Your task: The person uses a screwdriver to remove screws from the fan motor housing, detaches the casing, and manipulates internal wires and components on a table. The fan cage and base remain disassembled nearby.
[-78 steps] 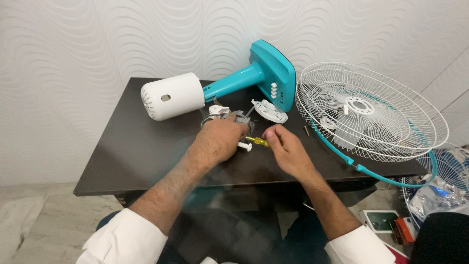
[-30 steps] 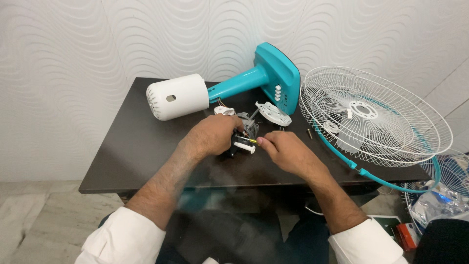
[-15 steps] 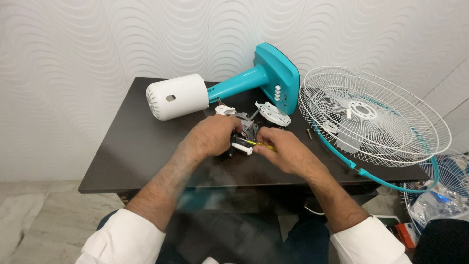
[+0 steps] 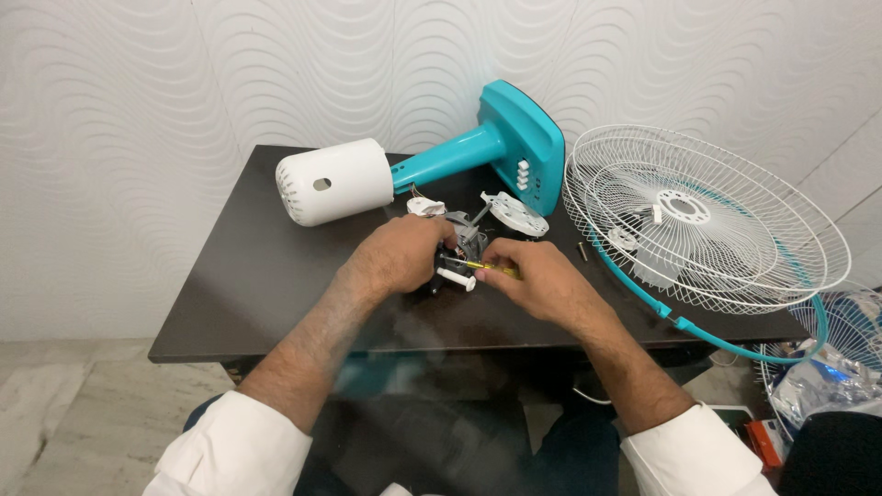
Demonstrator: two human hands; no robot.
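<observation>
The person sits at a dark surface [image 4: 257, 276] set against a white wall with a wavy relief. Both hands meet near the middle of it over a small fan motor [image 4: 464, 241]. The left hand [image 4: 400, 255] is curled over the motor from the left, its fingers wrapped round the body so that most of it is hidden; a short white shaft [image 4: 457, 278] pokes out below the fingertips. The right hand [image 4: 537, 280] comes in from the right, fingers pinched closed on a yellow-handled screwdriver [image 4: 490, 268], whose thin shank points left into the motor. Whether the tip sits in a screw I cannot tell.

Behind the hands lies a teal fan stand [image 4: 501, 147] on its side, its flat base turned up towards the wall, with a white cylindrical motor cover [image 4: 335, 181] at its left end. Just beyond the motor rests a round white-and-grey plate [image 4: 514, 213] and a small white piece [image 4: 425, 208] beside it. To the right, a white wire fan guard [image 4: 707, 216] with a teal rim overhangs the edge of the surface, and a dark screw [image 4: 582, 250] lies between it and the right hand. White shirt cuffs show at both wrists.
</observation>
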